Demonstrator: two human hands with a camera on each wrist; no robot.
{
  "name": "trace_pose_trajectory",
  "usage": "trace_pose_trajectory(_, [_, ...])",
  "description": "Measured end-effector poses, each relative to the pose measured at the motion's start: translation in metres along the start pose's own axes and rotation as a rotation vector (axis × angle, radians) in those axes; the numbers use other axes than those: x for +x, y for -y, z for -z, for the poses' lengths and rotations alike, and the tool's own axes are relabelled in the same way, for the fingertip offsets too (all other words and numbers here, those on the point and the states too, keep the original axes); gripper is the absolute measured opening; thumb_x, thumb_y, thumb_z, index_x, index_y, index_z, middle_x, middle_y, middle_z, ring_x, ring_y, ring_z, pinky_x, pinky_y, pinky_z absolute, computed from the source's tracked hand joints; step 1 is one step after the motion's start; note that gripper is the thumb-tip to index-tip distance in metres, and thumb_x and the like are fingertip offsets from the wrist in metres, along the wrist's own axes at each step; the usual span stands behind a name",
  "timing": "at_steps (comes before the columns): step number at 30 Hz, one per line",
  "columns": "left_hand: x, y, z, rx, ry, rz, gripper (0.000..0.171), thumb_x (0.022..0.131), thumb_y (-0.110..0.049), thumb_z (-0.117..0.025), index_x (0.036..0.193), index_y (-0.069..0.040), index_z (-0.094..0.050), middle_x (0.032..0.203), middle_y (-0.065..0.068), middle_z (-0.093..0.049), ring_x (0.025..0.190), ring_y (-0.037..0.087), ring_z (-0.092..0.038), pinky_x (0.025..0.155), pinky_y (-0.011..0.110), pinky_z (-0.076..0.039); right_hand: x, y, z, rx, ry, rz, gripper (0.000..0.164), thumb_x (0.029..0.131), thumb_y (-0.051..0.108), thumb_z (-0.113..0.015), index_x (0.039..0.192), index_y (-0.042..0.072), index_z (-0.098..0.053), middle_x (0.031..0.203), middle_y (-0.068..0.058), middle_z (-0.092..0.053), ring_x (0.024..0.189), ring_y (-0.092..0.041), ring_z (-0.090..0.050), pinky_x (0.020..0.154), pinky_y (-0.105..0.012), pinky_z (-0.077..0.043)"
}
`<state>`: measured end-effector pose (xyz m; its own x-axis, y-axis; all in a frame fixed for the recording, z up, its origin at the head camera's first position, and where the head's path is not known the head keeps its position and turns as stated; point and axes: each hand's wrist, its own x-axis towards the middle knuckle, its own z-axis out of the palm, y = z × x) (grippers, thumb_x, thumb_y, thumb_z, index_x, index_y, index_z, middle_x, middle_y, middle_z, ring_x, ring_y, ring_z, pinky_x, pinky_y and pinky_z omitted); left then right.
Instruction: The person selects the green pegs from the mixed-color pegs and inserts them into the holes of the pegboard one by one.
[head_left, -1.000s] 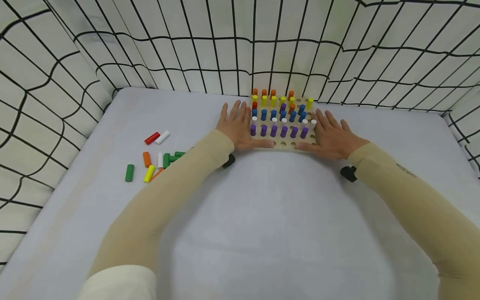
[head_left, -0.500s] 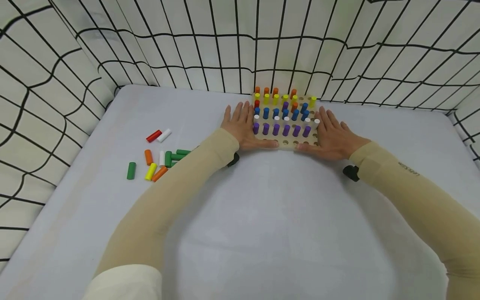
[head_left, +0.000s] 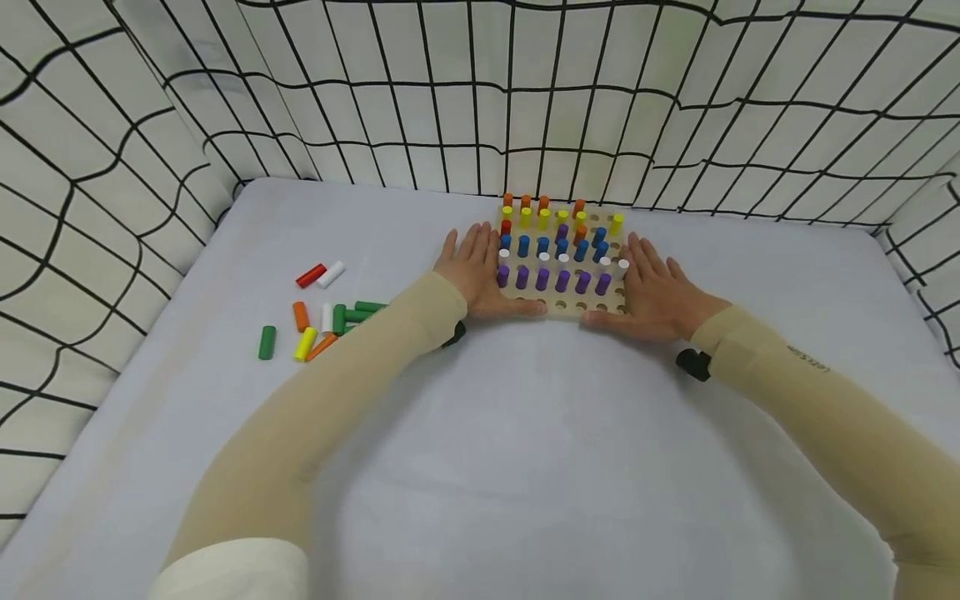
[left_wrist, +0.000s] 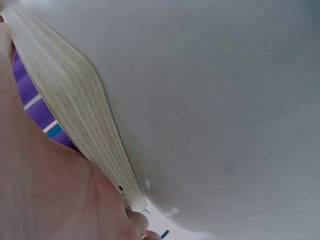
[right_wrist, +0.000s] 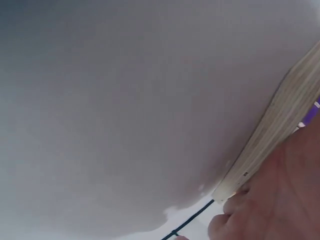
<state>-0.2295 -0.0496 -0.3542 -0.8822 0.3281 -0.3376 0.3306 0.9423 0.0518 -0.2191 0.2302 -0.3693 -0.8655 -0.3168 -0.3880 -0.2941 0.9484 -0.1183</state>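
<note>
A pale wooden pegboard (head_left: 570,316) lies near the back of the table, with upright pegs in rows of orange, yellow, blue, white and purple (head_left: 562,281). Some holes are bare, among them the front row. My left hand (head_left: 478,279) lies along the board's left side, fingers straight toward the back and thumb stretched along the front edge. Mirroring it on the right side is my right hand (head_left: 662,296). In the left wrist view the palm presses beside the board's layered edge (left_wrist: 82,100); the right wrist view shows the same edge (right_wrist: 280,120) against the other palm.
Loose pegs lie at the left, including green (head_left: 267,342), yellow (head_left: 305,343), red (head_left: 311,276) and white (head_left: 331,275) ones; my left forearm partly hides the group. Black wire mesh (head_left: 510,117) stands along the back and sides of the white table (head_left: 562,467).
Both hands and the pegboard have shifted slightly toward me, away from the back mesh. The loose pegs stay where they were. The head view has tilted a little.
</note>
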Motion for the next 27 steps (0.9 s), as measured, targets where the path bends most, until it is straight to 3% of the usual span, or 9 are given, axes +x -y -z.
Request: trace_pose_trajectory(27, [-0.048, 0.01, -0.022, 0.029, -0.034, -0.057, 0.129, 0.082, -0.091, -0.044, 0.165, -0.001, -0.001, 0.175, 0.017, 0.002, 0.166, 0.032, 0.0, 0.136, 0.052, 0.002, -0.047, 0.037, -0.023, -0.041, -0.022, 0.023, 0.132, 0.087, 0.088, -0.044, 0.161, -0.011, 0.003, 0.171, -0.03, 0.013, 0.161, -0.051, 0.005, 0.131, -0.067, -0.011])
